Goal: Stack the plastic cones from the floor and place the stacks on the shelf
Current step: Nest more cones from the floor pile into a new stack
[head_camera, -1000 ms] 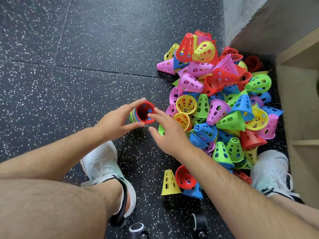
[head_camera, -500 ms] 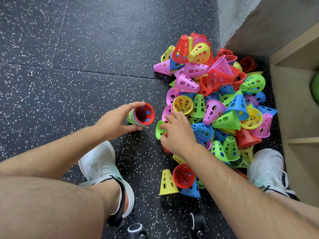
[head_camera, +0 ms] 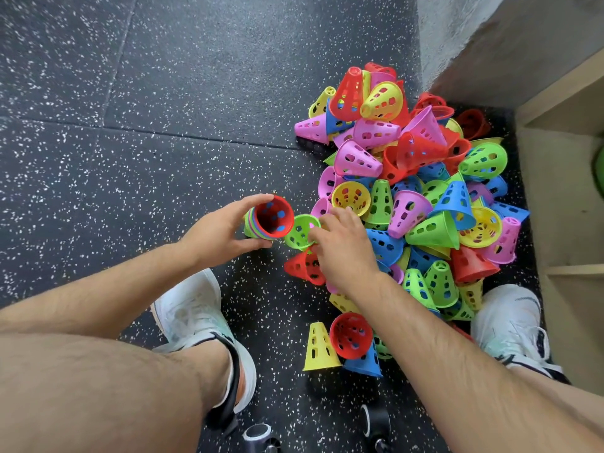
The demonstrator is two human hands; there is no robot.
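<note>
Gripping the stack [head_camera: 268,219] in your left hand [head_camera: 219,231], your right hand [head_camera: 343,248] pinches a green cone [head_camera: 299,232]; next, seat it inside the stack's red mouth.

Bright, even light fills the head view; soft shadows pool beneath the cone pile [head_camera: 408,197]; wide-angle distortion bends the floor [head_camera: 130,125] seams; focus sharp throughout

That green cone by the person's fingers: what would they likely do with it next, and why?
Probably slide the green cone into the stack. The right hand is gripping it at the pile's edge, and the left hand holds the stack beside it, open red mouth turned towards it.
</note>
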